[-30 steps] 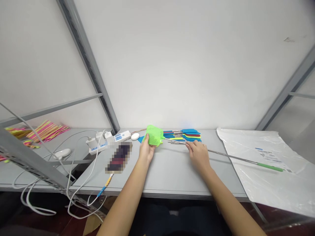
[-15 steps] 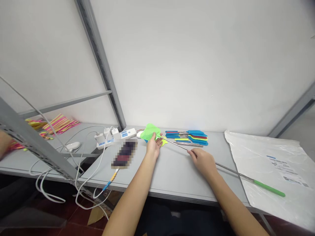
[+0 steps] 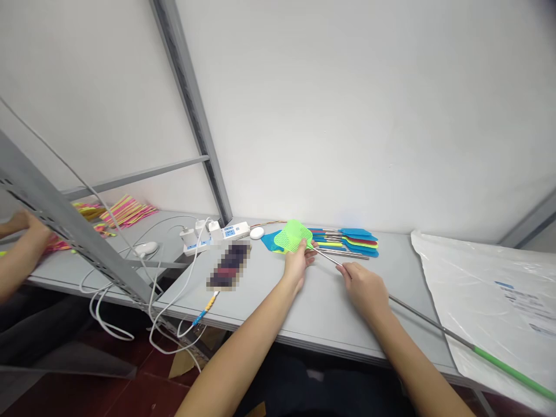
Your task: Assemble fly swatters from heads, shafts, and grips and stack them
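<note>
A green fly swatter (image 3: pixel 294 236) with a telescopic metal rod stretches across the table towards the right. My left hand (image 3: pixel 297 265) is closed around its neck, just below the perforated head. Farther down, my right hand (image 3: pixel 364 289) grips the metal rod. The green handle (image 3: pixel 512 369) reaches over a white plastic bag at the right. Behind my hands lies a stack of fly swatters (image 3: pixel 358 240) with blue, yellow and red heads and metal rods. Blue and yellow swatter heads (image 3: pixel 270 240) show partly from beneath the green one.
A pixelated phone-like object (image 3: pixel 230 265) lies left of my hands, joined to a cable. Behind it are power strips (image 3: pixel 234 230) with plugs and a white round device (image 3: pixel 256 233). The white plastic bag (image 3: pixel 473 284) covers the right end. Beyond the metal post, another person's arm (image 3: pixel 21 249) is near pink-and-yellow strips (image 3: pixel 130 209).
My left hand and the green swatter have moved right, closer to my right hand. More of the blue head beneath now shows. The view has shifted, and the other person's arm shows more.
</note>
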The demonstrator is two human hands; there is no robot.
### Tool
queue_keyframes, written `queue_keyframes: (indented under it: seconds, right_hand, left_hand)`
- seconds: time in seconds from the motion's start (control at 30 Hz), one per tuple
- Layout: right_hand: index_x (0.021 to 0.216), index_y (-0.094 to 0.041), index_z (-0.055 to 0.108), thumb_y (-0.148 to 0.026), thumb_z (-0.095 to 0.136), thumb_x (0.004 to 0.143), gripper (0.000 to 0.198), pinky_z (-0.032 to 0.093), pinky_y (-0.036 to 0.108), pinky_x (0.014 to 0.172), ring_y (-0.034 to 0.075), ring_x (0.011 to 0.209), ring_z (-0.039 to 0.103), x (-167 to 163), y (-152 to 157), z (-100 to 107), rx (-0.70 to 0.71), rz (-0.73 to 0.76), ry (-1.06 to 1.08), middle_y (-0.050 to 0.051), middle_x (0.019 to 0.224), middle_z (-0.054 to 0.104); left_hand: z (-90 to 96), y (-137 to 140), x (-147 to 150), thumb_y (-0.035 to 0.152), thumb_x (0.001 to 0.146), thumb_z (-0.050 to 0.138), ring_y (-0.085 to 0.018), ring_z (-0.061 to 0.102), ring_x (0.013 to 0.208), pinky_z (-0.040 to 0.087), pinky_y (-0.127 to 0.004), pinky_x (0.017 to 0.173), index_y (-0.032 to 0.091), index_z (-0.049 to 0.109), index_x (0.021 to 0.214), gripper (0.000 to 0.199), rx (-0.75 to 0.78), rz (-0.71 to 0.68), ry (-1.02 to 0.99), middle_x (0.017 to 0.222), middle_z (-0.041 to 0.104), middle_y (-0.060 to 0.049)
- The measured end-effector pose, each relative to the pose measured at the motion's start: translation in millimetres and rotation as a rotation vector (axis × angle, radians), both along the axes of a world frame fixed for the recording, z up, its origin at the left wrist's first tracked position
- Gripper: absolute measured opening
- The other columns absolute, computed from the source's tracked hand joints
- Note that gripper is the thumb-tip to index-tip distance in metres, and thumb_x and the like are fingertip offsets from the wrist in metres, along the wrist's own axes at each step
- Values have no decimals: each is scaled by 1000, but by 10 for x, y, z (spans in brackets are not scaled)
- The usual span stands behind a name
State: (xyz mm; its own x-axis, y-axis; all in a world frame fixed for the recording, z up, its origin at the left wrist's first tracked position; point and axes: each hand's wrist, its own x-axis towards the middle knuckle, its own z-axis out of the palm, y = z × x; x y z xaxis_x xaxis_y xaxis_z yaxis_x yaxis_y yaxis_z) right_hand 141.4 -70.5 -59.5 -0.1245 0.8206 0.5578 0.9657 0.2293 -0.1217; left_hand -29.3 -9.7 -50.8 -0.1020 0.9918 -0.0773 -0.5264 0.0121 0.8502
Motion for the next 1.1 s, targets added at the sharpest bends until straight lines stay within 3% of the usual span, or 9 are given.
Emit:
queue_keyframes:
  seconds: [0.23, 0.6, 0.7, 0.8, 0.97, 1.1]
  right_hand:
    - [82, -21, 63, -44, 31, 99, 43, 17, 28, 51, 12, 56, 53, 0, 47, -14, -13, -27, 1, 3, 78, 67]
    - [83, -21, 64, -43, 33, 98, 41, 18, 28, 52, 14, 58, 56, -12, 70, 0, -14, -45, -11, 4, 78, 68]
    - [94, -23, 64, -41, 34, 98, 36, 20, 28, 53, 14, 61, 57, -49, 54, 11, 2, -34, -18, 3, 82, 68]
    - [102, -24, 64, -38, 33, 99, 33, 21, 29, 55, 14, 60, 56, -57, -5, 11, 31, -23, -33, 4, 82, 68]
    - [84, -20, 64, -37, 36, 98, 36, 25, 29, 61, 14, 59, 55, 172, -140, -34, 75, 1, -51, 3, 72, 67]
    - [85, -19, 63, -41, 41, 97, 34, 27, 29, 63, 15, 63, 57, 401, -199, -87, 119, -20, -78, 3, 73, 67]
  left_hand:
    - [-20, -144, 213, 47, 74, 68, -11, 63, 58, 49, -24, 62, 12, 71, 89, 38, 9, -143, 60, 89, 72, -12]
    - [11, -172, 256, 43, 78, 66, -15, 67, 63, 53, -27, 65, 12, 70, 91, 34, 27, -201, 69, 92, 72, -13]
    - [30, -156, 241, 40, 76, 69, -15, 66, 60, 54, -29, 63, 11, 69, 90, 32, 60, -136, 49, 90, 71, -12]
    - [56, -88, 133, 38, 75, 69, -16, 67, 66, 53, -26, 59, 12, 67, 91, 30, 106, 19, 14, 89, 70, -9]
    - [113, 138, -292, 35, 80, 65, -11, 66, 67, 53, -21, 58, 12, 62, 88, 25, 122, 263, -91, 85, 68, -7]
    - [161, 324, -525, 29, 81, 64, -10, 65, 66, 52, -19, 57, 11, 62, 87, 20, 116, 311, -148, 85, 68, -8]
